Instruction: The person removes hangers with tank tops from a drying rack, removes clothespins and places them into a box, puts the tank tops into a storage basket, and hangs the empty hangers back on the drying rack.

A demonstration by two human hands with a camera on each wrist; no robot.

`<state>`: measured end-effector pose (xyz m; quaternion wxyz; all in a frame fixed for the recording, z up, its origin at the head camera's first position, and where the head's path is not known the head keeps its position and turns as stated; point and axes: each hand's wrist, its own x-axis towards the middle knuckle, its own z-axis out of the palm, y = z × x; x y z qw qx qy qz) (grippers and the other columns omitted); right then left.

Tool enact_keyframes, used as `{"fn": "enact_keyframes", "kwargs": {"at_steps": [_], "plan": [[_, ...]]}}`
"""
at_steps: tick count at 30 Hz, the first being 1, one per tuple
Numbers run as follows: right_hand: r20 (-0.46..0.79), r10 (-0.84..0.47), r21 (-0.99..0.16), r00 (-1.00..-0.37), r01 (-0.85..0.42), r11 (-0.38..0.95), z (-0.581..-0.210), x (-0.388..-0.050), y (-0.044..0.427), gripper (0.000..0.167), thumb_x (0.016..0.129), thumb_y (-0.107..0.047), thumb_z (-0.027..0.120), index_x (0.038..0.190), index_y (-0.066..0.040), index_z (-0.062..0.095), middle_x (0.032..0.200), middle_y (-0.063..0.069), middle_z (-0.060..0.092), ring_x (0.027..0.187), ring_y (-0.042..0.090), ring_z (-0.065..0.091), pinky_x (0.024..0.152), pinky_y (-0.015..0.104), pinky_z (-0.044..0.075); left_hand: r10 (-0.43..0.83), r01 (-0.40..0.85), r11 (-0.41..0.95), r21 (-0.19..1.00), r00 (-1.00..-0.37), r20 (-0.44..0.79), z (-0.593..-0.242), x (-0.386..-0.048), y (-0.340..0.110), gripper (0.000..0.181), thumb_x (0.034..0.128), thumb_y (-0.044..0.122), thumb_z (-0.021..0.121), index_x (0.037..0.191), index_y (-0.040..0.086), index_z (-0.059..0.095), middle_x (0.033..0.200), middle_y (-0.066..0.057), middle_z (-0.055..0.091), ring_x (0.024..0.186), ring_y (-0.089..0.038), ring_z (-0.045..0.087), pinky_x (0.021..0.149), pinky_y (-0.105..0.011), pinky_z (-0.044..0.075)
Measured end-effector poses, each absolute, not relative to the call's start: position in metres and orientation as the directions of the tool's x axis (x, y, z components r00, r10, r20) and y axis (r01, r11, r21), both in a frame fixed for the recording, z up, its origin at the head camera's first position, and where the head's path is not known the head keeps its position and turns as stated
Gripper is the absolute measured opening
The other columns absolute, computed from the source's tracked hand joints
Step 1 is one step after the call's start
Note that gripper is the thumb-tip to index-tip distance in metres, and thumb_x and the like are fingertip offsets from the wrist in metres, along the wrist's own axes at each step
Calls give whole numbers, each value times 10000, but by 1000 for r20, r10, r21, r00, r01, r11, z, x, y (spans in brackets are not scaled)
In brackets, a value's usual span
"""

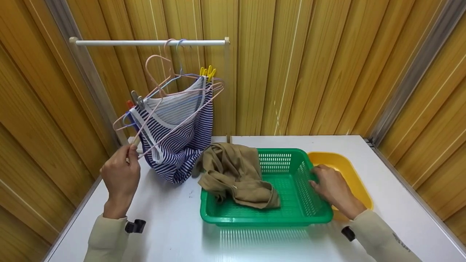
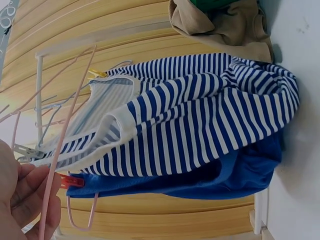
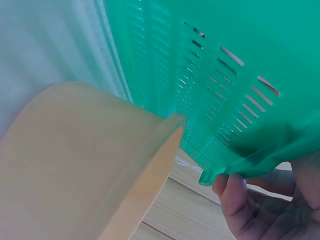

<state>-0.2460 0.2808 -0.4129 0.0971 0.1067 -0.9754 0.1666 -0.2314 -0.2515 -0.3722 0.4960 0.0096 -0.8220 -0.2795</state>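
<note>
My left hand (image 1: pixel 122 173) pinches the lower corner of a pink hanger (image 1: pixel 178 125), which is held in front of the clothes on the rail. A striped shirt (image 1: pixel 174 142) hangs there, clipped with grey and yellow pegs (image 1: pixel 208 72); blue cloth (image 2: pixel 250 172) hangs beside it in the left wrist view, with a red peg (image 2: pixel 72 181). My right hand (image 1: pixel 331 185) grips the right rim of a green basket (image 1: pixel 265 220), fingers curled round the edge (image 3: pixel 255 172). Brown cloth (image 1: pixel 236 174) lies in the basket and over its left side.
A yellow tub (image 1: pixel 355 178) stands just right of the green basket, partly behind my right hand. The white rail (image 1: pixel 123 43) stands at the back left with hanger hooks over it. Wood-patterned walls (image 1: pixel 291 72) enclose the white table (image 1: pixel 167 225).
</note>
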Motion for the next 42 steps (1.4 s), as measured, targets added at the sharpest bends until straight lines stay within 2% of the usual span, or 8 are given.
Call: {"fn": "enact_keyframes", "kwargs": {"at_steps": [6, 12, 19, 26, 33, 39, 42], "plan": [[260, -191, -274, -946, -262, 925, -414, -246, 281, 342, 863, -84, 735, 1141, 94, 649, 1101, 260, 669, 917, 357, 666, 818, 554, 548, -284, 282, 840, 463, -499, 819, -362, -242, -240, 262, 991, 184, 581, 1060, -36, 705, 821, -195, 717, 667, -350, 655, 583, -439, 479], [239, -181, -290, -954, -248, 924, -413, -246, 282, 353, 871, -84, 728, 1163, 93, 640, 1124, 268, 664, 922, 360, 664, 815, 554, 547, -281, 291, 830, 476, -518, 808, -351, -254, -225, 301, 1004, 226, 561, 1049, -41, 693, 852, -204, 710, 696, -352, 651, 611, -433, 499], [222, -173, -300, -960, -236, 924, -413, -246, 282, 350, 884, -88, 713, 1174, 93, 636, 1139, 271, 660, 937, 366, 662, 818, 554, 546, -273, 289, 826, 483, -545, 793, -337, -268, -210, 303, 999, 248, 572, 1054, -19, 705, 818, -187, 700, 655, -326, 622, 588, -380, 460], [222, -173, -320, -960, -239, 917, -413, -245, 282, 359, 884, -85, 713, 1189, 88, 631, 1154, 268, 657, 946, 365, 660, 826, 556, 543, -279, 288, 808, 514, -582, 764, -328, -281, -200, 273, 983, 245, 602, 1083, 20, 719, 893, -171, 731, 700, -311, 649, 617, -380, 495], [273, -192, -290, -943, -271, 918, -416, -246, 280, 331, 859, -77, 735, 1130, 96, 655, 1098, 257, 671, 911, 357, 667, 807, 548, 553, -301, 294, 773, 562, -610, 733, -324, -290, -197, 312, 1002, 273, 562, 1106, 19, 710, 948, -173, 730, 798, -319, 678, 737, -425, 557], [264, -179, -301, -948, -257, 918, -416, -246, 280, 334, 864, -75, 730, 1141, 95, 653, 1105, 258, 669, 920, 363, 670, 805, 549, 553, -313, 298, 772, 562, -591, 743, -321, -297, -193, 304, 999, 273, 571, 1062, 17, 723, 855, -167, 711, 737, -310, 642, 682, -424, 519], [244, -171, -316, -955, -245, 917, -415, -247, 281, 339, 874, -72, 719, 1162, 91, 646, 1120, 260, 666, 922, 359, 667, 808, 551, 550, -315, 309, 758, 574, -598, 737, -321, -301, -190, 300, 1001, 266, 568, 1058, 15, 720, 851, -160, 703, 746, -300, 633, 696, -418, 519]]}}
